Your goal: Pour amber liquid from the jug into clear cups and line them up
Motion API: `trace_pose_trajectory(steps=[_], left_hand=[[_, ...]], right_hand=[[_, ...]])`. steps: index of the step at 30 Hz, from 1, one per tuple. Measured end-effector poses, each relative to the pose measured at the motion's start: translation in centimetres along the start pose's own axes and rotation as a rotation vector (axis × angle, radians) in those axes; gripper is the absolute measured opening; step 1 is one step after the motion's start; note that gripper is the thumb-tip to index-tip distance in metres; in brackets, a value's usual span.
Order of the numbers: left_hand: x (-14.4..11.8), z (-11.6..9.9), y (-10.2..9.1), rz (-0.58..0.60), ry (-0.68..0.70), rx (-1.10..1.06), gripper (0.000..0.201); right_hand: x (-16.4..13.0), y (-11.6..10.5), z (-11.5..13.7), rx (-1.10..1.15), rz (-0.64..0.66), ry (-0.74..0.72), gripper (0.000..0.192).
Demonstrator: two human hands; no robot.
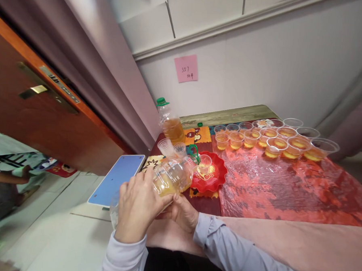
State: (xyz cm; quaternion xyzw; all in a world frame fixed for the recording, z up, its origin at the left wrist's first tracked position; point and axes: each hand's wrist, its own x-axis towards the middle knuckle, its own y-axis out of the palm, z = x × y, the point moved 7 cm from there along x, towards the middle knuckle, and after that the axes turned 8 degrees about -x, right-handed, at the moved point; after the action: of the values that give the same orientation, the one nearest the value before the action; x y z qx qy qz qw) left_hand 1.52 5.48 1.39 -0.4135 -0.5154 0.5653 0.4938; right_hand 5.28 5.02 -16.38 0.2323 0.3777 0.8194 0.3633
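Note:
My left hand (137,204) wraps round a clear plastic bottle (171,175) from the left, while my right hand (183,212) grips it from below. The bottle lies tilted, with pale yellow liquid inside and its neck end toward the right. A green handle loop (194,153) shows by its neck. Close to the neck, a clear cup (205,164) rests in a scalloped red plate (217,176). I cannot tell whether liquid runs out. Just behind the bottle are stacked clear cups (166,147).
A large bottle (173,129) of amber liquid with a green cap stands behind. A loose green cap (200,124) lies near it. Several clear cups of amber liquid (277,145) stand on the red cloth (257,188). At left are a blue board (118,178) and a crouching person (2,187).

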Motion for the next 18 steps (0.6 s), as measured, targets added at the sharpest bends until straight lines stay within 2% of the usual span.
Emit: trace_pose_trajectory(steps=[18], left_hand=[[0.26,-0.17,0.1,-0.017,0.028,0.01,0.077]], right_hand=[[0.01,0.13,0.31,0.017,0.008,0.005,0.074]])
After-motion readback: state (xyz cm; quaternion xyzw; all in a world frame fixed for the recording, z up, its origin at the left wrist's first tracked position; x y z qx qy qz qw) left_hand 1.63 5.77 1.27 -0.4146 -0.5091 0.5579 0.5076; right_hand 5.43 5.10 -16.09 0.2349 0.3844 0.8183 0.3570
